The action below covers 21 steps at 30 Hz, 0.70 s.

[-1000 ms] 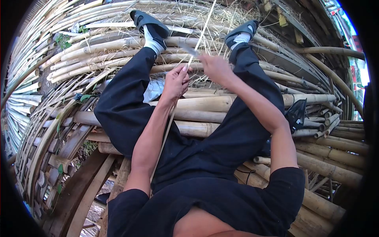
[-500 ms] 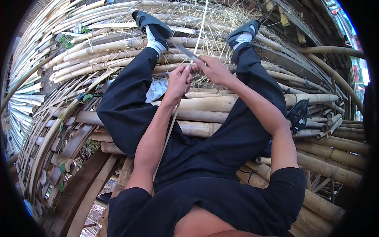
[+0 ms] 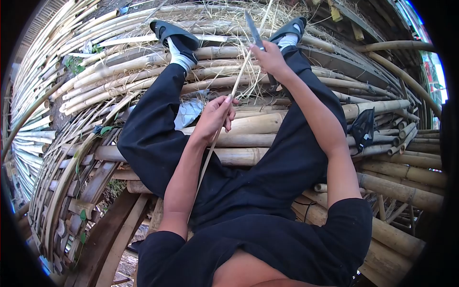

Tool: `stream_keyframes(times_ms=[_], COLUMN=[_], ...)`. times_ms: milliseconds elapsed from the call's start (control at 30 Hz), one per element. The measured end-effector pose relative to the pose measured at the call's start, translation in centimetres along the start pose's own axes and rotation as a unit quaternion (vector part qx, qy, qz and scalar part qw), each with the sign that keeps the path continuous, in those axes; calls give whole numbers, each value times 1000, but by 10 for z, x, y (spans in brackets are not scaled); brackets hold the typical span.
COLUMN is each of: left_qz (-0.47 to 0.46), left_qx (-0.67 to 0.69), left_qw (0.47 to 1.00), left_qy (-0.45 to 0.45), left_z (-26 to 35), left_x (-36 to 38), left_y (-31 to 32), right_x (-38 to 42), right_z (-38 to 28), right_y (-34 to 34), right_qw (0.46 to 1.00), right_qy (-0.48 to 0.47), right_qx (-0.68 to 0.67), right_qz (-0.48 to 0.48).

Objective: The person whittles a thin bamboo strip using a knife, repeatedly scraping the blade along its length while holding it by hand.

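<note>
A long, thin bamboo strip (image 3: pixel 243 68) runs from beside my body up past my feet. My left hand (image 3: pixel 216 117) pinches it between thumb and fingers, above my lap. Further up, my right hand (image 3: pixel 271 60) is closed round the handle of a knife (image 3: pixel 253 29). Its blade points away from me, just right of the strip, and the handle's end shows below my fist. The fingertips of my right hand come right up to the strip in this view.
Bamboo poles (image 3: pixel 248 123) lie across beneath my legs. Pale shavings (image 3: pixel 224 28) are scattered around my feet. A whitish plastic bag (image 3: pixel 190 113) lies by my left knee, and a black plastic bag (image 3: pixel 364 128) by my right. Curved bamboo slats (image 3: pixel 57 191) are stacked at left.
My right hand has moved up and away from my left hand along the strip, and the knife blade has swung from pointing left to pointing forward. My left hand has come slightly nearer my body.
</note>
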<state>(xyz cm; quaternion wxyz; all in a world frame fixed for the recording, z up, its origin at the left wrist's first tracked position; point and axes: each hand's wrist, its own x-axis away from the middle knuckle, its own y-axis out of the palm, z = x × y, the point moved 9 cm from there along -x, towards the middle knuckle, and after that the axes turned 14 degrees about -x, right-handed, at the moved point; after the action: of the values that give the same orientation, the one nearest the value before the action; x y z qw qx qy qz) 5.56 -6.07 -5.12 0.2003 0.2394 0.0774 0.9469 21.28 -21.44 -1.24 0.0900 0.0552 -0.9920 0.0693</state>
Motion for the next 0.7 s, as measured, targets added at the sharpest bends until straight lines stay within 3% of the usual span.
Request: stream_keyframes(times_ms=[167,233,267,467,600,667,700], left_qz=[-1,15,29,42,56,55,52], left_qx=[48,49,49,107,116,107,108], left_qw=[999,998,998,992,991,991,991], left_qy=[17,21,25,43,36,56,58], left_z=[-1,-1,0,0,-4,3,3], left_x=[3,1,0,-1,0,-1,-2], left_y=[0,-3,-6,-13,-20,-18,-16], right_x=[-7,-5,-2,38,48,35,31], right_z=[-4,-6,-4,-18,-18,-33,-33], right_y=[-15,0,2,43,55,38,34], right_qw=[998,980,980,920,922,936,924], right_qy=[-28,-56,-56,-212,-185,-123,-149], right_qx=[54,189,188,310,318,324,349], right_qz=[18,-30,-33,-107,-121,-58,-51])
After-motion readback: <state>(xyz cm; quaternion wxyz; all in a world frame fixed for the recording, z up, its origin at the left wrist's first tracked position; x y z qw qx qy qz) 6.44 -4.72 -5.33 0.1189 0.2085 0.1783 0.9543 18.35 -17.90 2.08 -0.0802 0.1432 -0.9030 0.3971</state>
